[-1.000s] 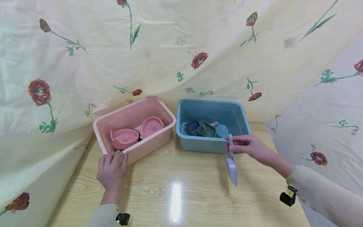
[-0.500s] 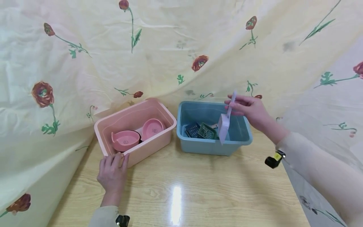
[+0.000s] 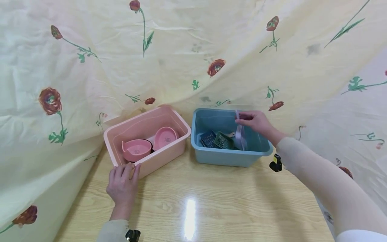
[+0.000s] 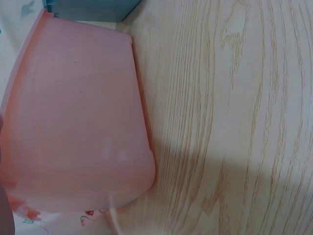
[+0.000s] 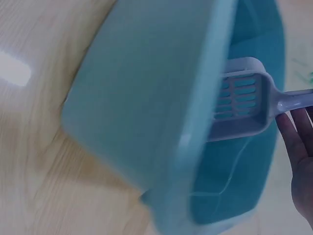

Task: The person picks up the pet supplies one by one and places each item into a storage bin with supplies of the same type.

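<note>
My right hand (image 3: 258,123) pinches the handle of a lavender litter scoop (image 3: 240,137), its head hanging down inside the blue bin (image 3: 222,158). In the right wrist view the slotted head of the litter scoop (image 5: 247,100) shows past the bin's near rim, which hides its end. A green slotted scoop (image 3: 223,141) and a dark blue slotted piece (image 3: 208,139) lie on the bin's floor. At the left, my left hand (image 3: 122,186) grips the front rim of the pink bin (image 3: 163,160). Inside that bin sit two pink bowl-like dishes, one with a raised tip (image 3: 137,150), one round (image 3: 166,137).
Both bins stand side by side at the back of the wood-grain table (image 3: 163,208). Behind them hangs a flowered cloth (image 3: 178,50), which also drapes down both sides. A pale handle end (image 3: 231,134) shows inside the blue bin.
My right hand has carried the lavender litter scoop from in front of the blue bin up over its rim and lowered it inside. My left hand has stayed on the pink bin's rim.
</note>
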The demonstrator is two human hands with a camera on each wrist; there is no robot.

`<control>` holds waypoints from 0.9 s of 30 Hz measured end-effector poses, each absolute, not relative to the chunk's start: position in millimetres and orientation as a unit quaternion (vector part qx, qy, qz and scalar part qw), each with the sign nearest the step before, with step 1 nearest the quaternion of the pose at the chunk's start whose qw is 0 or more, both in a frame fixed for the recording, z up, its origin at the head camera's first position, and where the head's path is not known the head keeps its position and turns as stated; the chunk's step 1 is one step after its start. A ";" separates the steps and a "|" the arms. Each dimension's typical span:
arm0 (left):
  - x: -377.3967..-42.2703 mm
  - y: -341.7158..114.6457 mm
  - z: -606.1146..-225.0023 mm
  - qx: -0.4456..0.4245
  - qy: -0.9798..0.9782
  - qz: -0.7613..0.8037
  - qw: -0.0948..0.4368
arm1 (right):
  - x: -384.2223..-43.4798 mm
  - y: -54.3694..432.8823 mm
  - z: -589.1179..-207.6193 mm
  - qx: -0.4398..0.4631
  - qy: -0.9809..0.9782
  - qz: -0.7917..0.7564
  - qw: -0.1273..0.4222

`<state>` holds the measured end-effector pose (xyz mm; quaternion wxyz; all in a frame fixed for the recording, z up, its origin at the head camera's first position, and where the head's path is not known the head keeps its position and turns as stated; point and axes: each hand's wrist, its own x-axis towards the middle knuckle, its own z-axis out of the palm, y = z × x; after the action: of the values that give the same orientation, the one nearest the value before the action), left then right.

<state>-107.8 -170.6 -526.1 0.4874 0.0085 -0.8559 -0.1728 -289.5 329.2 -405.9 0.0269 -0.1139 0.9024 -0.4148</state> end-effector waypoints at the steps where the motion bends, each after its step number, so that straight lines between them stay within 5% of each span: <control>1: -108.1 -170.6 -525.6 0.010 -0.855 -0.174 0.489 | -290.4 330.3 -409.8 -0.117 0.910 -0.398 0.032; 10: -106.8 -171.9 -520.9 0.013 -0.858 -0.174 0.483 | -292.1 343.1 -427.3 -0.146 0.942 -0.295 0.068; 19: -111.2 -169.9 -498.8 -0.007 -0.881 -0.179 0.439 | -258.7 355.7 -403.0 -0.161 0.956 -0.232 0.081; 27: -145.9 -169.8 -434.1 -0.065 -0.935 -0.161 0.308 | -220.3 353.4 -375.6 -0.205 0.972 -0.097 0.065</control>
<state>-145.9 -169.8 -434.1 0.3081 -0.0651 -0.9353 -0.1612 -220.3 353.4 -375.6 0.0654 -0.2050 0.9718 -0.0967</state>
